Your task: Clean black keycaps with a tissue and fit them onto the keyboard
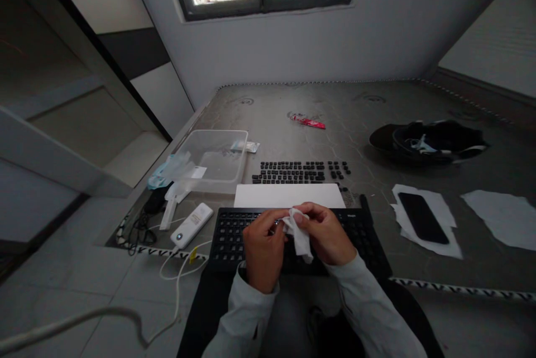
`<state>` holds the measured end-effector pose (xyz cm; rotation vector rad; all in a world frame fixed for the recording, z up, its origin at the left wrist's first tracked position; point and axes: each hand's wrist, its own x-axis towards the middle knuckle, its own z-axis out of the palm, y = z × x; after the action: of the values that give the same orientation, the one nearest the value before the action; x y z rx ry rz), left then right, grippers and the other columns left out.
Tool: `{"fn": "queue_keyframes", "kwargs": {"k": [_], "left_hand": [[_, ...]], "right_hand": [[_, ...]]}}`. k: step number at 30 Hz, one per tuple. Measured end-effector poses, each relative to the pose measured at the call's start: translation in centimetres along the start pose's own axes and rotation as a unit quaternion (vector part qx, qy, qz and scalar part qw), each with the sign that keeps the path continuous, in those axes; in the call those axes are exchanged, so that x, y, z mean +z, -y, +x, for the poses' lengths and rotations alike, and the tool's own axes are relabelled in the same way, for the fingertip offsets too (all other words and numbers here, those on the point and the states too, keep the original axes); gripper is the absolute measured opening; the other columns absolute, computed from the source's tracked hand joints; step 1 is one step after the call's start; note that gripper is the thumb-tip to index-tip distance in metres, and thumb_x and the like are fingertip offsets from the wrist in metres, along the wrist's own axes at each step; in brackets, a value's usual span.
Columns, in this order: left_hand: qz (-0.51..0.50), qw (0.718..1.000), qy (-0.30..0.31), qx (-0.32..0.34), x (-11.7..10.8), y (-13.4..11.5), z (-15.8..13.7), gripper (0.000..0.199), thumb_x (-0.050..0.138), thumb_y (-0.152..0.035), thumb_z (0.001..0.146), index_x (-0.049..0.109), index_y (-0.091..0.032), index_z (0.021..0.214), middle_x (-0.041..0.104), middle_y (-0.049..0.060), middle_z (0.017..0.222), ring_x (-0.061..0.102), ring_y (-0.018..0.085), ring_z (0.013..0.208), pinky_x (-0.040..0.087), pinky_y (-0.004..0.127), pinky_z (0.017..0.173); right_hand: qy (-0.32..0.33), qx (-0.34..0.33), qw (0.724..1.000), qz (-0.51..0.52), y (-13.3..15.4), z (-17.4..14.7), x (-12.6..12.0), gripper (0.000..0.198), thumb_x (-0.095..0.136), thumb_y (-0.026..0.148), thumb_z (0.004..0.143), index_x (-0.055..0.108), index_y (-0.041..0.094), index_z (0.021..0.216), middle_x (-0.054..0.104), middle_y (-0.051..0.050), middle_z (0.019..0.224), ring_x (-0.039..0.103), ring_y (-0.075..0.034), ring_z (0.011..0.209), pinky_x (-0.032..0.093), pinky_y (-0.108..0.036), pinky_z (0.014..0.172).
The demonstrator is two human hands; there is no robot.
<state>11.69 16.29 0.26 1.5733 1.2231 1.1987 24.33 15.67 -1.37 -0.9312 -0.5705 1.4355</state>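
A crumpled white tissue [300, 239] is pinched in my right hand [333, 237], its loose end hanging down. Close against it, the fingers of my left hand [263, 249] are closed at the tissue's edge; whatever small thing they grip is hidden. Both hands are above a black keyboard [237, 235] with many keycaps off, lying across my lap at the table edge. Behind it lies a white board or sheet [288, 195]. Rows of loose black keycaps [293, 171] are laid out beyond that.
On the left stand a clear plastic box [213, 182], a white power strip [192, 225] and cables. A red packet [310, 122] lies further back. To the right are a black cap [435, 143], a phone [422, 217] on tissue, and another flat tissue [502, 218].
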Motion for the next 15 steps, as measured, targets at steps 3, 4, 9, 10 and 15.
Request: {"fn": "queue_keyframes", "kwargs": {"k": [3,4,9,10,15], "left_hand": [[-0.011,1.000,-0.002,-0.014,0.11,0.18,-0.02,0.024,0.054,-0.005,0.078,0.072,-0.021,0.081,0.071,-0.002,0.080,0.059,0.008,0.058,0.045,0.016,0.053],[-0.021,0.999,-0.005,-0.028,0.19,0.26,-0.03,0.023,0.054,-0.006,0.079,0.072,-0.020,0.081,0.071,-0.002,0.080,0.057,0.008,0.055,0.044,0.016,0.051],[-0.098,0.990,-0.012,-0.097,0.53,0.42,-0.05,0.013,0.058,-0.015,0.079,0.070,-0.018,0.083,0.069,-0.002,0.070,0.053,0.008,0.049,0.041,0.016,0.045],[-0.118,0.988,-0.011,-0.104,0.54,0.39,-0.03,0.012,0.059,-0.017,0.079,0.070,-0.017,0.083,0.068,-0.002,0.067,0.052,0.008,0.048,0.040,0.016,0.044],[-0.175,0.976,-0.015,-0.130,0.44,0.29,0.04,0.009,0.065,-0.019,0.075,0.068,-0.016,0.083,0.057,-0.005,0.050,0.047,0.007,0.042,0.038,0.017,0.044]], "right_hand": [[0.004,0.034,0.999,0.036,0.46,-0.30,0.12,0.025,0.087,0.029,0.054,0.075,0.020,0.074,0.073,0.000,0.068,0.064,-0.011,0.060,0.053,-0.021,0.059],[0.008,0.045,0.998,0.049,0.57,-0.37,0.12,0.027,0.087,0.029,0.053,0.076,0.021,0.077,0.074,-0.001,0.070,0.065,-0.012,0.061,0.054,-0.023,0.059],[0.018,0.058,0.996,0.067,0.75,-0.48,-0.05,0.031,0.086,0.028,0.056,0.076,0.023,0.084,0.076,-0.002,0.076,0.067,-0.012,0.064,0.054,-0.022,0.060],[0.017,0.057,0.996,0.061,0.73,-0.47,-0.11,0.030,0.085,0.029,0.057,0.076,0.024,0.085,0.076,-0.001,0.076,0.067,-0.012,0.063,0.054,-0.021,0.059],[0.023,0.020,0.999,-0.014,0.67,-0.47,-0.30,0.032,0.078,0.038,0.068,0.074,0.027,0.097,0.076,-0.002,0.080,0.068,-0.014,0.069,0.054,-0.024,0.062]]}}
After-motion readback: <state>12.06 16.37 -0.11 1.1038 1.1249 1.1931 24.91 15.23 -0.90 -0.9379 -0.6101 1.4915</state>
